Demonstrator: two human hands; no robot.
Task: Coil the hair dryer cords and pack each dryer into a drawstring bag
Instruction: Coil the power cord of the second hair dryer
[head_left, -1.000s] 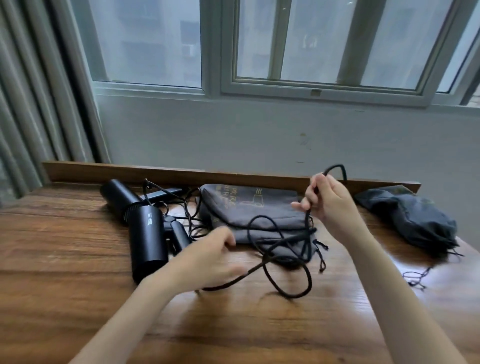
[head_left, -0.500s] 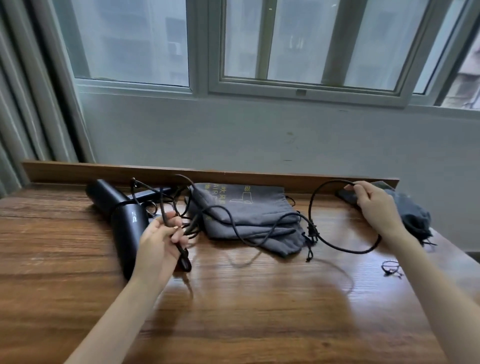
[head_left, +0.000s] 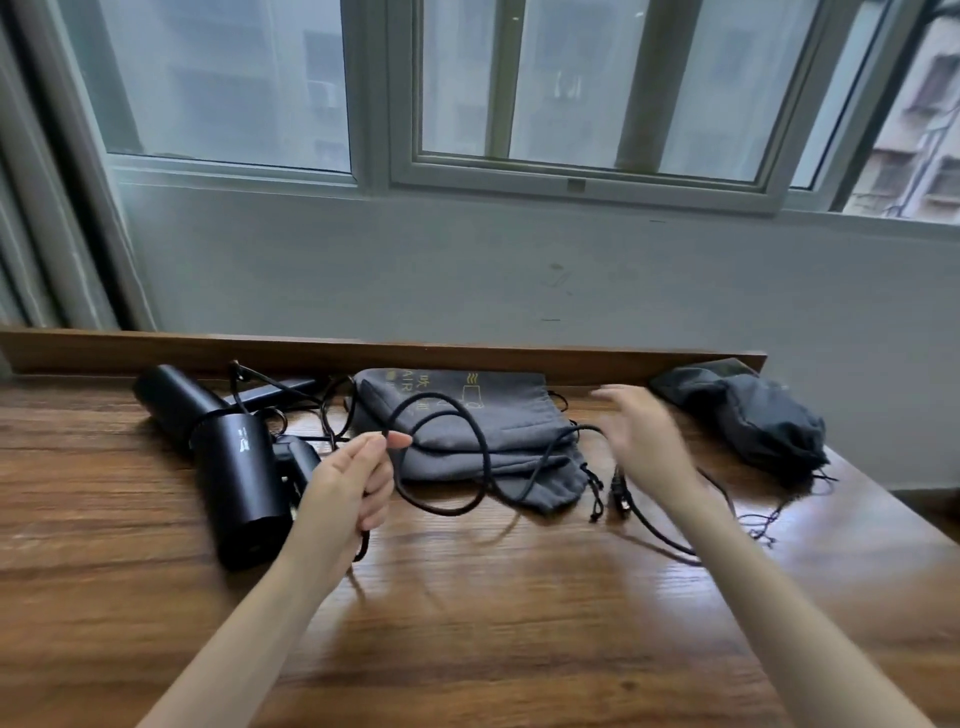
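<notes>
The left hand (head_left: 348, 488) pinches a thin black power cord (head_left: 486, 457) between thumb and curled fingers, raised just above the table at near centre. From that pinch the cord rises in a loose loop over the flat grey fabric drawstring bag with yellow print (head_left: 498, 415), dips toward the near edge of the bag, and runs right toward the right hand (head_left: 644, 447). That hand is blurred, its fingers straight and spread. Whether it touches the cord cannot be told. Just below it hangs the cord's black plug (head_left: 619, 493), and more cord trails right along the brown wooden table (head_left: 467, 623).

Left of the left hand lies a black cylindrical hair dryer (head_left: 239, 483), its barrel pointing near. A second black cylinder (head_left: 171, 397) lies behind it to the far left, with tangled cord between them and the grey bag. At the far right a stuffed dark drawstring bag (head_left: 769, 421) rests against the table's raised back edge, its strings trailing near.
</notes>
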